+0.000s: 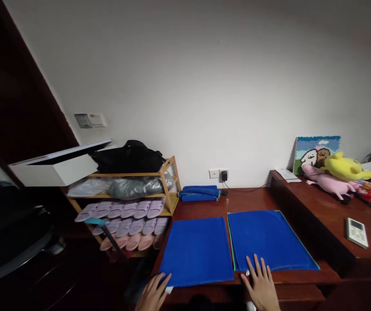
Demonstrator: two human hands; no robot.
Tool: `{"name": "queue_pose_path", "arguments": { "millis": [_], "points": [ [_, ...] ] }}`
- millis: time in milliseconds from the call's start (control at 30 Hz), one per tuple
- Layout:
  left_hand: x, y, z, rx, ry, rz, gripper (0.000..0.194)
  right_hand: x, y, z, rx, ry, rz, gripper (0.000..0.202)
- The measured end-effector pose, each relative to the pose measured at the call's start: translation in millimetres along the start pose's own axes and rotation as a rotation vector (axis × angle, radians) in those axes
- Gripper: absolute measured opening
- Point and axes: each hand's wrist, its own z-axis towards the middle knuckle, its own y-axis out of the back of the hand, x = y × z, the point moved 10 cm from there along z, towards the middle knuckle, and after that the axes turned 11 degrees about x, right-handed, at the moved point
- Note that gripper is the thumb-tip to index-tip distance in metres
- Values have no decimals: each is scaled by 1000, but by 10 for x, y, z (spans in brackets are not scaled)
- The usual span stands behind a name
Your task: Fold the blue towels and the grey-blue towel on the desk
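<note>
Cloths lie flat on the brown counter (256, 201), side by side. The left hand (153, 294) touches the near left corner of the left blue cloth (197, 251), fingers loose and holding nothing. The right hand (262, 286) rests flat, fingers spread apart, on the near edge of the right blue cloth (269, 239). A folded blue cloth (200, 193) sits by the wall.

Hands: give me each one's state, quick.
Left hand: open, holding nothing, fingers at the near corner of the left blue towel.
Right hand: open, flat, fingers spread on the near edge of the right blue towel.
</note>
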Motion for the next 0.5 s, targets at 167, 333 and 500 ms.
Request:
{"name": "queue_pose_path", "arguments": {
  "millis": [167,333,500],
  "points": [
    [33,56,-42,-49,-24,19,49,569,45,-75,-59,251,56,64],
    [3,120,-67,-55,-36,36,53,1225,-106,-231,-163,597,-21,54],
    [-58,437,-169,-130,-24,67,44,1297,55,-366,-299,605,-42,48]
  ]
}}
